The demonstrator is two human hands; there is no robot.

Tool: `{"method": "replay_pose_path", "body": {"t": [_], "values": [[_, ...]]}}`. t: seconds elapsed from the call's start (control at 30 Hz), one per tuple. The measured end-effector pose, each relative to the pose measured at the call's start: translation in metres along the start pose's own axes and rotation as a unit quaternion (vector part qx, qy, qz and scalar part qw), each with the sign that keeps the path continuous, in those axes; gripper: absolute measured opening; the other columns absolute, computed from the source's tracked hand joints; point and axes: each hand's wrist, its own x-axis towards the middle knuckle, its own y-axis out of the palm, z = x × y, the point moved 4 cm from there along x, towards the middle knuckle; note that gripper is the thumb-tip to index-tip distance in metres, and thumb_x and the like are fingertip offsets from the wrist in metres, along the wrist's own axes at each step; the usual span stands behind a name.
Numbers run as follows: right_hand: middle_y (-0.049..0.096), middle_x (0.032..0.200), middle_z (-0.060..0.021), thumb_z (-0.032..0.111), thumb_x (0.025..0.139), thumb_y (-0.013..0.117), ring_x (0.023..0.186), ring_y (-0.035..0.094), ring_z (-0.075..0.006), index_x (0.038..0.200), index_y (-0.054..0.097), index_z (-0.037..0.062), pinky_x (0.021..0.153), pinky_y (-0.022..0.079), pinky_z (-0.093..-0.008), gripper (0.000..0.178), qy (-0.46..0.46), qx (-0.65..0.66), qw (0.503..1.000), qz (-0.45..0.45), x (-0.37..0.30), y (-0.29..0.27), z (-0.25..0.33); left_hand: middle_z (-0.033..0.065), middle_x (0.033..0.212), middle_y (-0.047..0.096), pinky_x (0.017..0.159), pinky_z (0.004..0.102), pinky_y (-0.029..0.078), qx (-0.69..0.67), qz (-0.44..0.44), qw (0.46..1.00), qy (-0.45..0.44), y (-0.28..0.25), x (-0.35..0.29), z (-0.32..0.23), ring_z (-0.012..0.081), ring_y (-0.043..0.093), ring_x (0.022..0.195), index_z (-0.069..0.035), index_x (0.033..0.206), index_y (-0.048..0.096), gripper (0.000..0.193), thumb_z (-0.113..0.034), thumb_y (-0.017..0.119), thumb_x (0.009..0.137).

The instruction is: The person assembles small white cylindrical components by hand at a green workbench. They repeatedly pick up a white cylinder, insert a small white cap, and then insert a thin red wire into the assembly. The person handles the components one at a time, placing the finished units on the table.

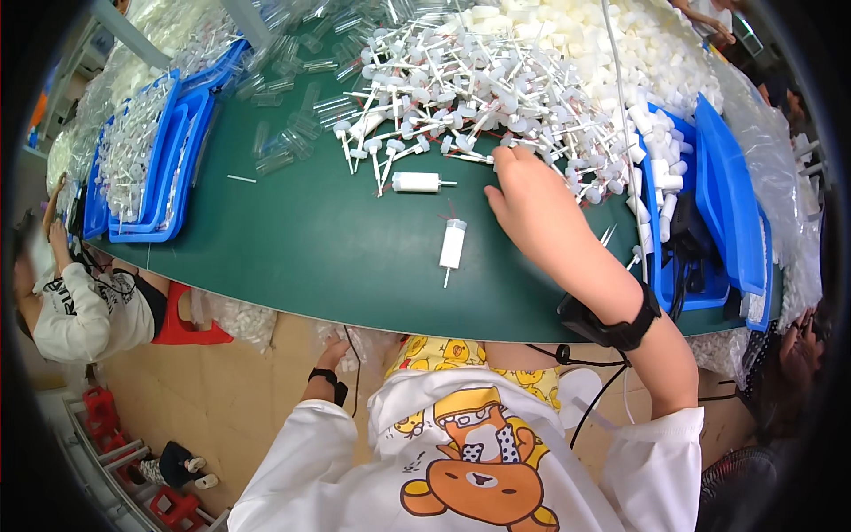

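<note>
My right hand (529,188) reaches over the green table to the near edge of a heap of small white parts with thin stems and grey caps (461,89). Its thumb stands apart from the index finger, whose tip is beside a loose part; the other fingertips are hidden. To the left of this hand, a white cylinder with a thin stem (417,183) lies sideways. Nearer to me, a second such cylinder (453,244) has a grey cap and red wires. My left hand (331,353) hangs below the table edge beside a clear bag, its fingers too small to make out.
Blue trays (191,177) of small parts stand at the left, and a blue bin (727,195) with white cylinders at the right. Clear tubes (288,146) and a pile of white pieces (612,40) lie farther back. Another person (89,301) sits at the left.
</note>
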Motion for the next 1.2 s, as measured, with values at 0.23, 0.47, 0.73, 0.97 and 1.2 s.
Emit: {"method": "replay_pose_path", "body": {"t": [0.23, 0.47, 0.73, 0.97, 1.2], "values": [[0.053, 0.083, -0.0213, -0.007, 0.069, 0.052, 0.072, 0.059, -0.0349, 0.089, 0.048, -0.0055, 0.062, 0.05, -0.0408, 0.02, -0.029, -0.066, 0.996, -0.046, 0.007, 0.002, -0.005, 0.0103, 0.14, 0.032, 0.092, 0.0413, 0.041, 0.003, 0.048, 0.99, 0.131, -0.024, 0.027, 0.002, 0.024, 0.032, 0.128, -0.006, 0.141, 0.016, 0.072, -0.03, 0.052, 0.083], [0.051, 0.083, -0.0194, 0.005, 0.077, 0.058, 0.079, 0.056, -0.034, 0.089, 0.048, -0.0036, 0.067, 0.047, -0.0406, 0.018, -0.031, -0.053, 0.998, 0.024, -0.021, -0.062, 0.009, 0.0062, 0.111, 0.055, 0.081, 0.0414, 0.045, -0.459, 0.176, 0.866, 0.093, -0.04, -0.031, -0.079, 0.0218, 0.052, 0.098, -0.01, 0.116, 0.05, 0.042, -0.04, 0.054, 0.087], [0.056, 0.088, -0.0132, 0.019, 0.094, 0.044, 0.075, 0.062, -0.0221, 0.095, 0.045, 0.0, 0.061, 0.05, -0.0328, 0.019, 0.208, 0.253, 0.942, -0.07, -0.021, -0.133, -0.115, 0.0068, 0.111, 0.058, 0.084, 0.0385, 0.044, -0.447, 0.146, 0.879, 0.079, -0.039, -0.067, -0.172, 0.0233, 0.056, 0.095, -0.007, 0.118, 0.051, 0.043, -0.037, 0.052, 0.088], [0.048, 0.102, -0.0117, 0.025, 0.095, 0.043, 0.088, 0.061, -0.0242, 0.105, 0.043, -0.0014, 0.074, 0.052, -0.0338, 0.029, 0.337, 0.35, 0.873, -0.039, -0.016, -0.1, -0.195, 0.0085, 0.114, 0.057, 0.085, 0.0378, 0.044, -0.297, 0.125, 0.918, 0.232, -0.047, -0.103, -0.251, 0.0245, 0.056, 0.096, -0.006, 0.121, 0.049, 0.045, -0.037, 0.051, 0.089], [0.048, 0.103, -0.0136, 0.026, 0.094, 0.046, 0.095, 0.058, -0.025, 0.105, 0.044, -0.0053, 0.078, 0.051, -0.0324, 0.033, 0.287, 0.417, 0.859, -0.07, -0.013, -0.087, -0.22, 0.0103, 0.116, 0.056, 0.086, 0.037, 0.044, 0.144, 0.204, 0.891, 0.379, -0.03, -0.222, -0.269, 0.0257, 0.056, 0.097, -0.005, 0.124, 0.047, 0.047, -0.036, 0.049, 0.09]]}}
